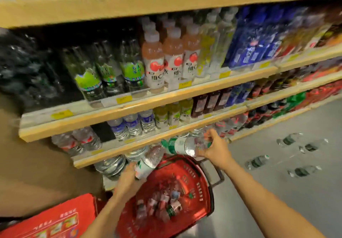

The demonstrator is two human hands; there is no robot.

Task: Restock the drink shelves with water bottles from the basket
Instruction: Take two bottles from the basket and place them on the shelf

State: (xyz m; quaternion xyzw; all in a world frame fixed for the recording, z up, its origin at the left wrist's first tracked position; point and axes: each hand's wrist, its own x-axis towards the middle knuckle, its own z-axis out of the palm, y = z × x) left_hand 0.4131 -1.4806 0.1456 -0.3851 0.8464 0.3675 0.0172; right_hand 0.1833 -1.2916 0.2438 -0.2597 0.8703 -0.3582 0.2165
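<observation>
Head view, blurry w/ motion. Both hands over a red basket point(196, 186), round-cornered plastic w/ slotted wall and a dark handle at its far side; more clear bottles w/ mixed labels lie piled inside.

Left hand point(127, 180) wrapped around the base end of a clear ribbed bottle point(149, 159), white-green label, tilted up toward the shelves. Right hand point(212, 149) closed on the base of a second bottle point(183, 146), clear plastic, green cap, white-green label, lying approx. level w/ cap pointing left, just under the low shelf point(129, 151) edge.

Shelves: pale wood-look boards w/ yellow price tags. Low shelf has clear water w/ red labels at left, a dark gap, then blue-label water. Under it, big clear jugs point(111, 165). Mid shelf point(148, 106) has green-label clear bottles and pink drinks w/ white caps; dark blue packs further right.

Floor point(277, 191) smooth grey; four bottles point(290, 139) lie on it at right, well apart from the basket. Red carton point(50, 217), glossy, at bottom left, beside the basket.
</observation>
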